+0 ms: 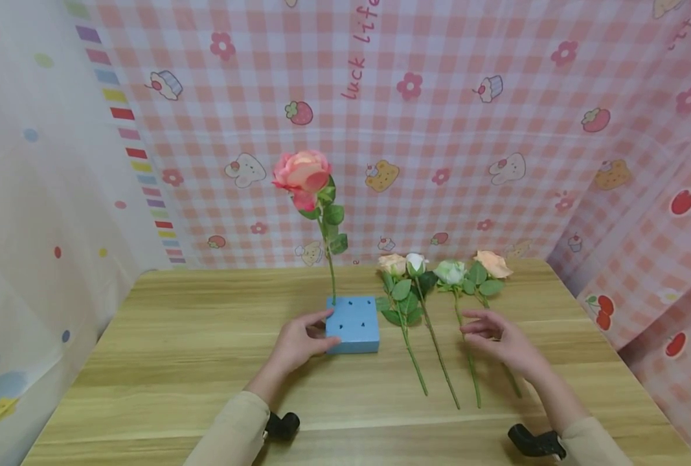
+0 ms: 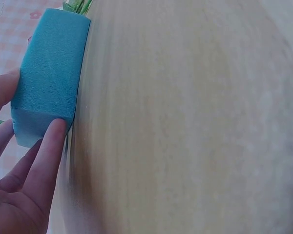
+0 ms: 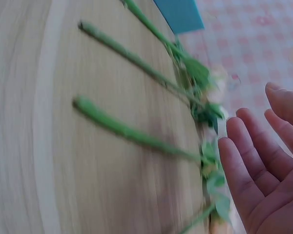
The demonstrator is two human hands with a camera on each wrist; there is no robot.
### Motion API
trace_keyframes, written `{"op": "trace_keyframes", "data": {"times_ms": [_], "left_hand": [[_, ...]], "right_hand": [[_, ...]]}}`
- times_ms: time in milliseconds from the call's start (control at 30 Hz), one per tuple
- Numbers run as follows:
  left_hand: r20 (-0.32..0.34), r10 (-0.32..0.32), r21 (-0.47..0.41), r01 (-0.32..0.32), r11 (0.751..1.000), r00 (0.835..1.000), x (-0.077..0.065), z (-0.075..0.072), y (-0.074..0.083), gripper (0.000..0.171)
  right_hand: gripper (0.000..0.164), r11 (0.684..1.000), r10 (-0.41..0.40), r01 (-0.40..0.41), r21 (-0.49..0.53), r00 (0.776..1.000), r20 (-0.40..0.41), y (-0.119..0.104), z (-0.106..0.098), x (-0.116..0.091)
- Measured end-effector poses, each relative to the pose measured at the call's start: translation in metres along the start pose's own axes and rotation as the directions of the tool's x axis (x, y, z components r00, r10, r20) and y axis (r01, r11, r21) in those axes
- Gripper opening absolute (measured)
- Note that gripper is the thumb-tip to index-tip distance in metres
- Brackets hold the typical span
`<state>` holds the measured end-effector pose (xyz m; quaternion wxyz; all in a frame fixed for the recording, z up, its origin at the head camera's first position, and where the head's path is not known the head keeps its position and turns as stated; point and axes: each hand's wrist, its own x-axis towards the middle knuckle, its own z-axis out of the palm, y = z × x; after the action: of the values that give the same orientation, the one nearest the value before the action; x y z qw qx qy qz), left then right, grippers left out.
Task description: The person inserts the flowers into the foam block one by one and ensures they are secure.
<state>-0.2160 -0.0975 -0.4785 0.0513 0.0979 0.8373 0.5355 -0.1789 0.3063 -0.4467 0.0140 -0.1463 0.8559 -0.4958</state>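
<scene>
A blue foam block point(image 1: 352, 322) with several small dark holes in its top sits on the table. My left hand point(image 1: 300, 340) grips its left side, thumb at the front edge and fingers toward the back; the left wrist view shows fingertips point(image 2: 57, 127) on the foam. One pink rose point(image 1: 303, 175) stands upright in the block's back left corner. My right hand point(image 1: 499, 340) hovers over the green-white rose point(image 1: 451, 273) and its stem, fingers loosely bent and holding nothing. Left of it lie a white rosebud point(image 1: 416, 264) and a cream rose point(image 1: 393, 264); a peach rose point(image 1: 493, 264) lies farthest right.
The wooden table point(image 1: 193, 362) runs back to a pink checked cloth point(image 1: 345, 129) hung behind it. A white cloth point(image 1: 59, 194) hangs at the left. Black wrist devices point(image 1: 283, 427) are on both forearms. The lying stems point toward the table's front.
</scene>
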Motion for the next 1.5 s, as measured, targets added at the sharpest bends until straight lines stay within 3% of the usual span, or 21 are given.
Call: {"op": "trace_keyframes", "data": {"times_ms": [300, 600, 867, 1233, 1500], "left_hand": [[0.003, 0.009, -0.007, -0.009, 1.000, 1.000, 0.000, 0.000, -0.001, 0.060], [-0.004, 0.013, 0.004, -0.013, 1.000, 1.000, 0.000, 0.000, -0.002, 0.059], [-0.002, 0.020, 0.025, -0.020, 0.999, 1.000, 0.000, 0.000, -0.002, 0.058], [-0.007, 0.022, 0.029, -0.022, 0.999, 1.000, -0.001, 0.000, -0.001, 0.058], [0.000, 0.029, 0.021, -0.029, 0.999, 1.000, -0.001, 0.000, -0.001, 0.058]], "right_hand": [[0.045, 0.997, 0.018, -0.025, -0.068, 0.995, -0.096, 0.015, -0.025, -0.016], [0.049, 0.990, 0.090, -0.102, -0.097, 0.989, -0.116, 0.032, -0.036, -0.027], [0.051, 0.983, 0.115, -0.132, -0.129, 0.985, -0.126, 0.049, -0.035, -0.030], [0.065, 0.966, 0.197, -0.213, -0.143, 0.973, -0.118, 0.055, -0.030, -0.031], [0.070, 0.966, 0.199, -0.214, -0.145, 0.973, -0.114, 0.057, -0.025, -0.032]]}}
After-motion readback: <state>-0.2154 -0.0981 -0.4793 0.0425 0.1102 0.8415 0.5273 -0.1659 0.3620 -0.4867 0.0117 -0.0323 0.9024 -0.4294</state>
